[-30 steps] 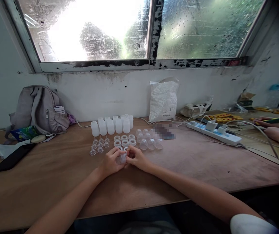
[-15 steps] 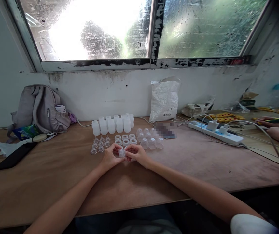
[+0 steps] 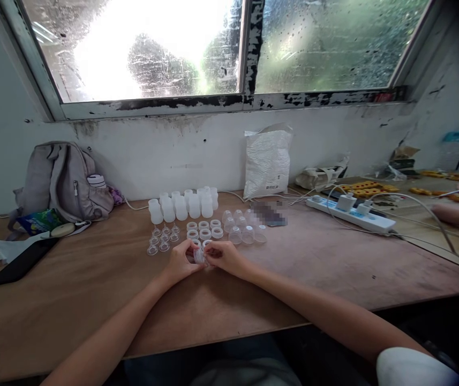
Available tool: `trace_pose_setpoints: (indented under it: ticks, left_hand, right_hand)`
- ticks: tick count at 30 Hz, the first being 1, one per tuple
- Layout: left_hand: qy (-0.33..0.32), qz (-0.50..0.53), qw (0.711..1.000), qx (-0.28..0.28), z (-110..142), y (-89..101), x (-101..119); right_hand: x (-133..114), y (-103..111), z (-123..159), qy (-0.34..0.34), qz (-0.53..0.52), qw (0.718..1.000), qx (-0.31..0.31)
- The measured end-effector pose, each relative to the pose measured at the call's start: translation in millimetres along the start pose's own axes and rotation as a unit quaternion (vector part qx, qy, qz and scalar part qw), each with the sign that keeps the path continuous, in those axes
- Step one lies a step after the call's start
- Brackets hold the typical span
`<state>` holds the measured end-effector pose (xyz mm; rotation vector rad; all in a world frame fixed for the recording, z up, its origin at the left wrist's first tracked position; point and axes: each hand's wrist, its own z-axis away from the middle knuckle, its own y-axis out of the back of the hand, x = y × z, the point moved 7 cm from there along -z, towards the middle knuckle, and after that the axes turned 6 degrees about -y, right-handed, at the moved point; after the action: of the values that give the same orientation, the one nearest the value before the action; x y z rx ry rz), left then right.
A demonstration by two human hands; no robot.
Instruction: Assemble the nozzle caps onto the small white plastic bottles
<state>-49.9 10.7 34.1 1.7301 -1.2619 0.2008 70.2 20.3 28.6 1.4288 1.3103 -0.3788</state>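
My left hand [image 3: 181, 258] grips a translucent ribbed screw ring [image 3: 199, 255] between thumb and fingers, just above the table. At the ring's right side my right hand [image 3: 229, 258] is pinched on a small clear piece, apparently a bottle nipple, mostly hidden by the fingers. Behind my hands lie rows of white screw rings [image 3: 204, 234]. More clear nipples [image 3: 164, 246] stand left of them, and clear dome caps [image 3: 247, 235] stand to their right. Frosted baby bottles [image 3: 180, 208] are grouped at the back.
A grey backpack [image 3: 58, 182] and a black phone-like slab [image 3: 22, 262] are at the left. A white plastic bag [image 3: 267, 163] leans on the wall. At the right are a power strip [image 3: 352, 214] with cables and another person's hand [image 3: 456, 214] near yellow parts.
The view has shifted slightly. My right hand's fingers have curled in more at the ring, and the left still holds it. The other person's hand has moved.
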Motion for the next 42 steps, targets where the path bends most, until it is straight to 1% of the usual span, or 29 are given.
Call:
trace_pose_setpoints:
  ticks: [2, 5, 8, 10, 12, 14, 20, 24, 29, 34, 37, 39, 42]
  left_hand:
    - [0.003, 0.005, 1.000, -0.004, 0, -1.0, 0]
    - [0.004, 0.019, 1.000, -0.016, 0, -3.3, 1]
    - [0.002, 0.047, 0.998, -0.030, 0, -6.2, 2]
    - [0.006, 0.059, 0.998, -0.031, 0, -7.1, 1]
    - [0.010, 0.064, 0.998, -0.027, 0, -7.3, -2]
    - [0.014, 0.071, 0.997, -0.027, 0, -7.9, -5]
    - [0.016, 0.060, 0.997, -0.038, 0, -8.2, -2]
    - [0.031, 0.069, 0.996, -0.039, 0, -9.0, -4]
    - [0.043, 0.075, 0.995, -0.044, 1, -10.9, -8]
    - [0.039, 0.094, 0.994, -0.051, 1, -12.0, -4]
    - [0.035, 0.110, 0.992, -0.048, 0, -12.1, 0]
    - [0.035, 0.117, 0.992, -0.038, -1, -11.3, -1]
    - [0.035, 0.085, 0.996, -0.021, -3, -9.0, -3]
  right_hand:
    - [-3, 1, 1, 0.029, 0.046, 0.998, 0.015]
    - [-7, -1, 2, 0.061, 0.094, 0.994, 0.015]
    - [-9, -2, 2, 0.068, 0.103, 0.992, 0.009]
    - [-6, -1, 1, 0.042, 0.067, 0.997, 0.007]
    - [-1, -1, 1, 0.002, 0.003, 1.000, -0.006]
    - [3, -4, 1, -0.035, -0.069, 0.997, -0.029]
    - [16, -12, -1, -0.110, -0.227, 0.965, -0.071]
    - [19, -14, -2, -0.137, -0.303, 0.939, -0.088]
    - [19, -15, -1, -0.143, -0.335, 0.925, -0.108]
    - [22, -20, -2, -0.148, -0.328, 0.926, -0.117]
    - [24, -19, -3, -0.154, -0.332, 0.925, -0.106]
    - [25, -17, -4, -0.158, -0.348, 0.919, -0.097]
    - [27, -14, -5, -0.167, -0.374, 0.908, -0.090]
